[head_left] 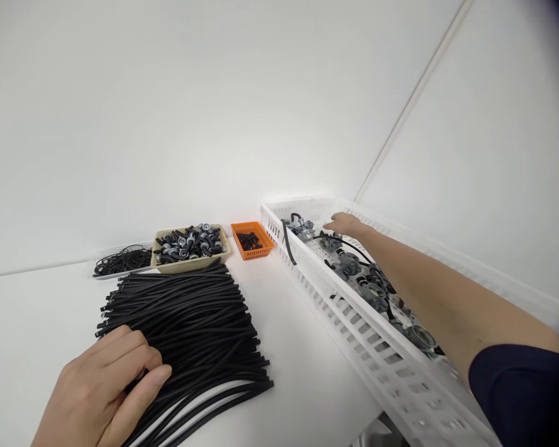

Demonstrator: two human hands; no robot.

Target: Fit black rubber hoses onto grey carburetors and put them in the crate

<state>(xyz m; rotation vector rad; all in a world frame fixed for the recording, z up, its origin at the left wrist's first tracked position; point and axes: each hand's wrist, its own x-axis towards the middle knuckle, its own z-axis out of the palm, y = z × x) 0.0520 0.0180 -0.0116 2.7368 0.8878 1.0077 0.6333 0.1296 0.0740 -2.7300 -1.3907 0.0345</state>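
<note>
My left hand [105, 385] is closed at the lower left, its fingers curled at the left edge of a pile of black rubber tubes [186, 316]. Something small and dark shows between thumb and forefinger, too hidden to name. My right arm reaches over a long white slotted basket [354, 310], and my right hand [345, 222] is inside its far end, above the metal parts. Its fingertips are partly hidden, so its grip is unclear. In the basket lie several grey metal parts [349, 264] with black hoses. One black tube [287, 242] hangs over the basket's left wall.
Behind the tube pile stand a cream tray [190, 266] of black and silver fittings and an orange basket [261, 251] of short black pieces. Thin black rings [123, 259] lie on a shallow tray at the left. White walls rise behind the white table [302, 372].
</note>
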